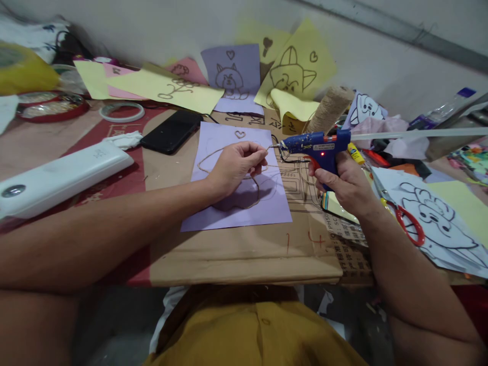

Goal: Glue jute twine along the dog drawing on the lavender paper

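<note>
Glue gun held nose-in to a pinching hand

From the head view, the glue gun (314,145) is blue with an orange trigger, a pale label and a lit red dot; a long translucent glue stick (415,133) juts from its back. It sits in the right hand (345,180), just beside the left hand's fingertips. Thin brown twine (258,192) curves in loops around and below the left hand (242,165), over a purple sheet (204,211) on the cardboard-covered surface (244,254).

The gun's long axis lies nearly level, side to side; its nozzle points left at the left fingertips, though whether they touch is unclear.

The right hand is wrapped around the handle, its forearm rising from the lower right. The left hand pinches the twine between thumb and forefinger, its forearm stretching in from the left. A phone (172,132) lies left of and beyond that hand.
</note>
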`<state>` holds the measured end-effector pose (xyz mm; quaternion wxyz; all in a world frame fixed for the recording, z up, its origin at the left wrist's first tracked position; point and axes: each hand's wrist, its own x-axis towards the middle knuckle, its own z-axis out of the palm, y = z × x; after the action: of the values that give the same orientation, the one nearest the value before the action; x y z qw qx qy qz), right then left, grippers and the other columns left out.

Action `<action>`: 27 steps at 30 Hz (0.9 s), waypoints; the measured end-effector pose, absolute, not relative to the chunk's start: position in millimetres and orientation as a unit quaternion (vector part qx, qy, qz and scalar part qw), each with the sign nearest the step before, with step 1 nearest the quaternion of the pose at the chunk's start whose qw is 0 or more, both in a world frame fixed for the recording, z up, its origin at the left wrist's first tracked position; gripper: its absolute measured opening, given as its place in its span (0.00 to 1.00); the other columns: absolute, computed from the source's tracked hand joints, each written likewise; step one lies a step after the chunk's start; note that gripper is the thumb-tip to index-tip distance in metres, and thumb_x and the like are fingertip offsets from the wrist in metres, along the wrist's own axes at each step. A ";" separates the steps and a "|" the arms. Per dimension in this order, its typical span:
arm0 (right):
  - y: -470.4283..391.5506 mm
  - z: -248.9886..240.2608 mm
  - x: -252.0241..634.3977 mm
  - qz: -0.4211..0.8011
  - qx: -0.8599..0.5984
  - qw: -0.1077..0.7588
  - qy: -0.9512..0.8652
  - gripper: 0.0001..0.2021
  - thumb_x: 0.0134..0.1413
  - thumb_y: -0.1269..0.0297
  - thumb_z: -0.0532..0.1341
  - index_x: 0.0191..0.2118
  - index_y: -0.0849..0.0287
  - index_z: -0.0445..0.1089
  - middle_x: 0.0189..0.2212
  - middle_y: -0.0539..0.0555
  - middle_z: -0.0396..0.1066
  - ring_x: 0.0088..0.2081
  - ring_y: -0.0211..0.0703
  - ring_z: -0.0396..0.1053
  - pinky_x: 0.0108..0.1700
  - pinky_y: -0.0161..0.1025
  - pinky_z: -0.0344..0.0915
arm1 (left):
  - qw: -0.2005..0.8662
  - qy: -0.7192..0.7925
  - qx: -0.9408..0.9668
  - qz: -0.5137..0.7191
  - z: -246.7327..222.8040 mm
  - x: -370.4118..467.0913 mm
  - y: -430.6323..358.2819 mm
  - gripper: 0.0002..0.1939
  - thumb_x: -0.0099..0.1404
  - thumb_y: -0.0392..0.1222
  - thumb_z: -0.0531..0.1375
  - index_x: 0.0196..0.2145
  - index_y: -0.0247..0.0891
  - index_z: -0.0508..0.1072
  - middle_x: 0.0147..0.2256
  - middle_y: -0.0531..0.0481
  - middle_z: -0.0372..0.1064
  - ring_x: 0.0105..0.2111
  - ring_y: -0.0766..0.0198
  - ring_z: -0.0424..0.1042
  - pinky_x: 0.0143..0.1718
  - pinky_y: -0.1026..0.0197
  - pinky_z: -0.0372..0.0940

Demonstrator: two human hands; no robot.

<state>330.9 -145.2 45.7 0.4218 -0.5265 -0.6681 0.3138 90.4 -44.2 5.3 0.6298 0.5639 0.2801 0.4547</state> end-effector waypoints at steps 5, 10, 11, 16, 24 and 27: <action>-145.0 44.7 332.7 0.319 -0.527 0.420 -0.666 0.14 0.63 0.52 0.63 0.49 0.51 0.65 0.36 0.52 0.69 0.27 0.40 0.61 0.27 0.42 0.62 | 0.624 0.284 0.569 0.454 4.1 89.6 -43.5 0.08 0.62 0.41 0.67 0.30 0.35 0.75 0.26 0.52 0.71 0.20 0.73 0.63 0.23 0.66 0.57; -144.7 43.8 333.7 0.315 -0.524 0.411 -0.676 0.11 0.64 0.54 0.63 0.48 0.51 0.67 0.37 0.52 0.69 0.28 0.39 0.62 0.27 0.41 0.62 | 0.625 0.285 0.562 0.460 6.9 90.3 -45.9 0.05 0.63 0.37 0.66 0.30 0.34 0.75 0.26 0.52 0.72 0.20 0.74 0.65 0.22 0.67 0.57; -144.5 43.6 333.7 0.314 -0.524 0.411 -0.676 0.11 0.65 0.54 0.63 0.48 0.51 0.67 0.37 0.52 0.69 0.28 0.39 0.62 0.27 0.41 0.62 | 0.628 0.284 0.559 0.460 7.7 90.5 -46.5 0.05 0.63 0.36 0.66 0.30 0.34 0.75 0.26 0.51 0.72 0.20 0.74 0.65 0.22 0.68 0.57; -144.2 43.5 332.6 0.304 -0.532 0.429 -0.664 0.14 0.63 0.53 0.64 0.49 0.51 0.66 0.36 0.52 0.69 0.28 0.40 0.62 0.27 0.42 0.63 | 0.636 0.281 0.553 0.458 9.1 90.5 -47.2 0.04 0.63 0.34 0.65 0.30 0.33 0.75 0.25 0.52 0.72 0.20 0.74 0.65 0.22 0.68 0.58; -145.2 45.8 330.6 0.327 -0.525 0.417 -0.666 0.14 0.63 0.52 0.64 0.47 0.51 0.65 0.36 0.52 0.70 0.27 0.40 0.61 0.26 0.41 0.62 | 0.626 0.292 0.561 0.456 7.2 90.3 -45.2 0.05 0.64 0.36 0.66 0.30 0.34 0.75 0.26 0.52 0.72 0.20 0.74 0.64 0.23 0.68 0.58; -145.3 46.2 329.9 0.328 -0.531 0.426 -0.655 0.14 0.62 0.53 0.64 0.49 0.51 0.65 0.35 0.51 0.70 0.27 0.39 0.61 0.26 0.41 0.62 | 0.630 0.291 0.559 0.454 8.0 90.4 -46.2 0.04 0.63 0.36 0.66 0.31 0.34 0.75 0.26 0.52 0.73 0.20 0.74 0.65 0.23 0.68 0.58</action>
<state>329.9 -145.3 46.2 0.4264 -0.5307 -0.6549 0.3282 90.4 -46.2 8.0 0.6299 0.5591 0.2906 0.4541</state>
